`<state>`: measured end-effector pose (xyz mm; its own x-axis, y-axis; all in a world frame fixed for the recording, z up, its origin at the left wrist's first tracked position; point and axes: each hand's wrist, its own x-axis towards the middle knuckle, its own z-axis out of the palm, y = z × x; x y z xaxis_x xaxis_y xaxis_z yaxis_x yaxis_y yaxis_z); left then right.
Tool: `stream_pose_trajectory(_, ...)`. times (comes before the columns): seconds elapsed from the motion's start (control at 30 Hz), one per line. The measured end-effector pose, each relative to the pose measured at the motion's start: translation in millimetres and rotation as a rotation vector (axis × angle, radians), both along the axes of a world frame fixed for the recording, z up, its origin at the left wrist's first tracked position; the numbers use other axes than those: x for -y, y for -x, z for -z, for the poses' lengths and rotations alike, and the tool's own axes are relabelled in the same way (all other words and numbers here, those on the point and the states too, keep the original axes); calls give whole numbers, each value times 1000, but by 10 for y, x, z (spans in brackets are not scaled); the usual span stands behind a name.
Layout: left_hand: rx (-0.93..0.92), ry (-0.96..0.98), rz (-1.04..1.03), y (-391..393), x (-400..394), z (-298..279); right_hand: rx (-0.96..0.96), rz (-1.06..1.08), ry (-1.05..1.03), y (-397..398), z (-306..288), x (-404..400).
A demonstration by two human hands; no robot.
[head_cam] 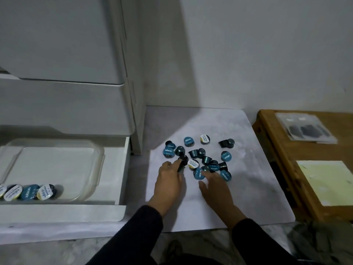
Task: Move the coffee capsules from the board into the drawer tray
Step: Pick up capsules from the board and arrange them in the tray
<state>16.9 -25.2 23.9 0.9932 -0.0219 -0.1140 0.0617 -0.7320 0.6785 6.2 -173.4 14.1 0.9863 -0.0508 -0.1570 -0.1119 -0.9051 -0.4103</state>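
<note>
Capsules (pixel 200 157) at both hands' fingertips, maybe touching.

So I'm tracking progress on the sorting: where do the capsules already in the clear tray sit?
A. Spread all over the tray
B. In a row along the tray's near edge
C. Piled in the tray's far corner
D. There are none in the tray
B: the capsules in the tray stand in a row along the near edge of the clear tray, the rest of it bare.
</note>
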Motion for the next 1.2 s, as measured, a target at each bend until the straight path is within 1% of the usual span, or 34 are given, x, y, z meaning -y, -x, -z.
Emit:
stream_pose_trajectory(0.13,-56,6,-8,-135,37,120,59,-46,-42,-105,72,8)
stream_pose_trajectory(0.33,-61,73,-117,-169,84,191,83,19,-179,-214,158,44)
stream_pose_trajectory(0.4,-83,129,-165,-149,85,219,91,33,-197,-225,183,57)
stream_pose_trajectory(0.53,-103,243,-244,-82,95,197,49,55,-253,-228,214,83)
stream_pose_trajectory(0.73,-111,325,-289,-44,108,115,79,49,-328,-222,152,110)
stream_pose_trajectory(0.83,-92,351,-289,-80,92,30,126,80,-419,-245,46,104)
stream_pose_trajectory(0.93,-33,388,-300,-144,45,-114,165,109,-475,-314,-154,117)
stream_pose_trajectory(1.07,37,439,-257,-227,-86,-455,50,197,-711,-441,-580,66)
stream_pose_trajectory(1.1,53,443,-242,-238,-139,-555,28,195,-741,-473,-688,38)
stream_pose_trajectory(1.2,101,437,-205,-255,-366,-838,34,97,-746,-509,-997,-115)
